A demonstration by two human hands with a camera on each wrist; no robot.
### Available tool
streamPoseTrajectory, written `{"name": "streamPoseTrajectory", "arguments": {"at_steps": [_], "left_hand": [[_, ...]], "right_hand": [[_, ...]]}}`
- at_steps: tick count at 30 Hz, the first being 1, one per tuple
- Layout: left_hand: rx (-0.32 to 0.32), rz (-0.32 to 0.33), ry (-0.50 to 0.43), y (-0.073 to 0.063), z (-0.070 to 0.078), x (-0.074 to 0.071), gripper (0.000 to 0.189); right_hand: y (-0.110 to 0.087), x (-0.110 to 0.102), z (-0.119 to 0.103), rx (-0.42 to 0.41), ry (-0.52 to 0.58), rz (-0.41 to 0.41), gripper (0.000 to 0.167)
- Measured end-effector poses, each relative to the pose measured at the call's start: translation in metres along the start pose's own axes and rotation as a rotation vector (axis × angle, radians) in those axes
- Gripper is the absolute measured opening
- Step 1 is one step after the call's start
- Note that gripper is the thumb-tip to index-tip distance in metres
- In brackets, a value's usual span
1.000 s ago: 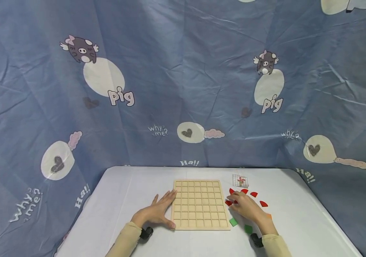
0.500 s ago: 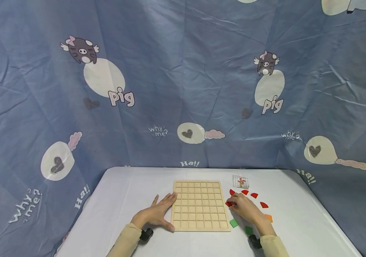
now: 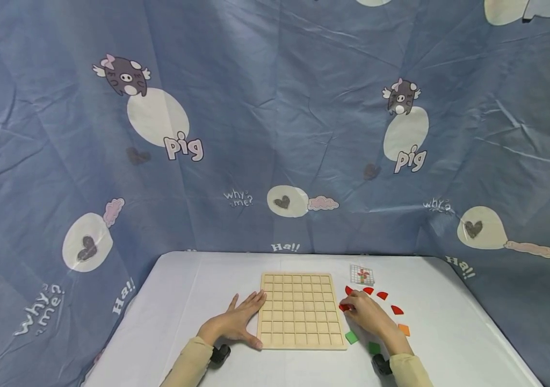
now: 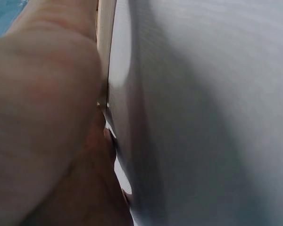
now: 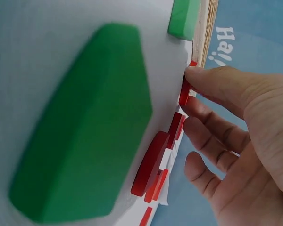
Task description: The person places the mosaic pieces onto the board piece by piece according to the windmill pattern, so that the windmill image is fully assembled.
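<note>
A pale wooden board with a grid of square recesses lies flat on the white table. Along its left edge rests my left hand, fingers spread, the thumb by the near corner; the left wrist view mostly shows skin and tablecloth. Just right of the board, my right hand pinches a red quarter-round block between thumb and fingertips, low over the table. In the right wrist view, another red block and a large green block lie close to that hand.
More red quarter-round blocks lie beyond and right of my right hand. An orange block is by the wrist, and a green square block is near the board's corner. A card with a printed pattern lies at the back.
My right hand's fingers, more spread a second ago, have drawn together on the red block at about the same spot. My left hand has stayed against the board.
</note>
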State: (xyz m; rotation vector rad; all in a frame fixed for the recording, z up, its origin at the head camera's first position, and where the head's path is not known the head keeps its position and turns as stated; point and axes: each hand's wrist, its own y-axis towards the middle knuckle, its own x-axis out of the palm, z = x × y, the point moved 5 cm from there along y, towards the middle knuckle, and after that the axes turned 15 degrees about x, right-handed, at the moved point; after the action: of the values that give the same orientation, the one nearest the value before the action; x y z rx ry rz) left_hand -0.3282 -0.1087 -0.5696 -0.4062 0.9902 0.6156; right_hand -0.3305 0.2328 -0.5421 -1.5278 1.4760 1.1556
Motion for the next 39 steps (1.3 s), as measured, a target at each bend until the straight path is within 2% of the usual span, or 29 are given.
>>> {"name": "streamPoseTrajectory", "arguments": {"at_steps": [6, 21, 29, 39], "left_hand": [[-0.004, -0.002, 0.001, -0.0004, -0.0001, -0.0004, 0.129], [0.012, 0.009, -0.002, -0.0010, -0.0017, 0.0007, 0.129], [0.010, -0.001, 0.000, -0.0014, -0.0032, 0.0037, 0.131], [0.007, -0.011, 0.011, -0.0020, -0.0013, 0.0023, 0.133]], "right_hand": [[-0.0005, -0.0006, 0.0023, 0.022, 0.022, -0.020, 0.024], [0.0003, -0.0015, 0.0040, 0.015, 0.032, -0.052, 0.028], [0.0013, 0.0002, 0.0065, 0.046, 0.043, -0.091, 0.021], [0.0025, -0.0015, 0.0048, 0.042, 0.034, -0.070, 0.019]]}}
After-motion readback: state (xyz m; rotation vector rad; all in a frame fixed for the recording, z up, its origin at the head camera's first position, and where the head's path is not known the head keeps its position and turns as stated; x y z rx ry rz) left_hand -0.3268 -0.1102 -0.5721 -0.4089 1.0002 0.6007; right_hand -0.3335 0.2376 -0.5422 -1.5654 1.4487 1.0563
